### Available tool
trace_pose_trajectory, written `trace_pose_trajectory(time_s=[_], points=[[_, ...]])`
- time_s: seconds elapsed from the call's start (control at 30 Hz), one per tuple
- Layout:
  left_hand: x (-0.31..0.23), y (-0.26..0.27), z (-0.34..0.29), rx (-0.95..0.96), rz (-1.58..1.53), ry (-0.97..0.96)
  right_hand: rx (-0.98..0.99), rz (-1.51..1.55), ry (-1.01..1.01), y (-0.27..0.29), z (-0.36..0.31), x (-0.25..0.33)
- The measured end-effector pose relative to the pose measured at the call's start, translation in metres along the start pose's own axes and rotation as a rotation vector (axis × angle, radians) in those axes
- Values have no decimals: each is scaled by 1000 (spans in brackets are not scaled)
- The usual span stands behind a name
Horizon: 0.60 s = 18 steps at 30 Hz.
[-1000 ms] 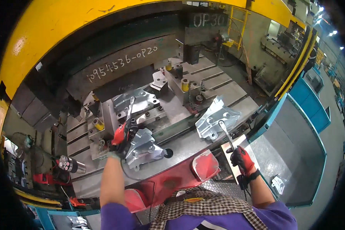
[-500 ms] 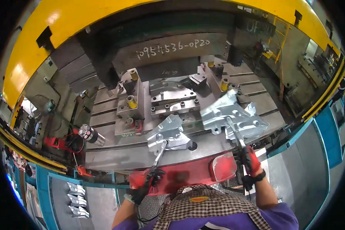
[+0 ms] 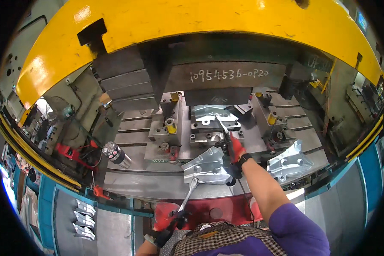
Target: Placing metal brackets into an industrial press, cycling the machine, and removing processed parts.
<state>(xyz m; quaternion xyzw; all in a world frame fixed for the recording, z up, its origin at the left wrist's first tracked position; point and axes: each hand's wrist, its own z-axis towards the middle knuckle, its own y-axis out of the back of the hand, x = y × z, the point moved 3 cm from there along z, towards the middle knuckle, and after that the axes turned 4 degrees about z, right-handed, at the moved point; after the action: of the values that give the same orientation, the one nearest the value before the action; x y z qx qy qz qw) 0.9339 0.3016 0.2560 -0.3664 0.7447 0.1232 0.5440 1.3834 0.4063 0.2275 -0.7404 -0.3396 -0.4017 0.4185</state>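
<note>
Left hand [image 3: 176, 222] clasps left wand [image 3: 187, 196] at front part [image 3: 207, 164]; right hand [image 3: 235, 149] clasps right wand [image 3: 222, 124] at rear part [image 3: 207, 113], best kept steady.

Right hand [image 3: 234, 146]: red-and-black glove [image 3: 237, 151], black wristband [image 3: 245, 158]. Purple short sleeve [image 3: 295, 224]; brown-and-white checked apron [image 3: 239, 232] with orange-yellow patch [image 3: 209, 234].

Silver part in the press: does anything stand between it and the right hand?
Nothing visible blocks the way: the right hand holds a ring-headed tool that spans the gap, its head overlapping the silver part in view. The bolted block shows beneath the tool.
</note>
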Motion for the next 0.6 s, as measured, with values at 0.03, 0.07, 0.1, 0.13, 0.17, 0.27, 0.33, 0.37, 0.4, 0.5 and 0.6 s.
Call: trace_pose_trajectory(time_s=[0.03, 0.07, 0.1, 0.13, 0.17, 0.27, 0.33, 0.37, 0.4, 0.5, 0.6], points=[[-11, -8, -6, 21, 16, -6, 12, -81, -1, 1, 7, 6], [-21, -15, -8, 48, 34, -11, 23, -33, 11, 8, 8, 12], [-24, -19, -13, 64, 50, -13, 44, 16, 16, 6, 7, 18], [-12, -12, -10, 96, 29, 43, -232, -365, -23, 5, 8, 31], [14, 9, -13, 88, -5, 100, -361, -801, 27, -31, -12, 45], [34, 30, -9, 64, 424, 17, -312, -958, 149, -35, -52, 70], [31, 27, -9, 107, 613, -27, -293, -724, 333, -9, -93, 53], [28, 20, -13, 184, 581, 7, -243, -646, 354, 9, -118, 40], [26, 15, -22, 244, 542, 47, -174, -568, 370, 18, -146, 27], [10, -5, -51, 269, 639, -120, 217, -383, 56, 38, -258, -8], [9, -2, -59, 154, 1296, -319, 455, -614, -94, 87, -347, -75]])
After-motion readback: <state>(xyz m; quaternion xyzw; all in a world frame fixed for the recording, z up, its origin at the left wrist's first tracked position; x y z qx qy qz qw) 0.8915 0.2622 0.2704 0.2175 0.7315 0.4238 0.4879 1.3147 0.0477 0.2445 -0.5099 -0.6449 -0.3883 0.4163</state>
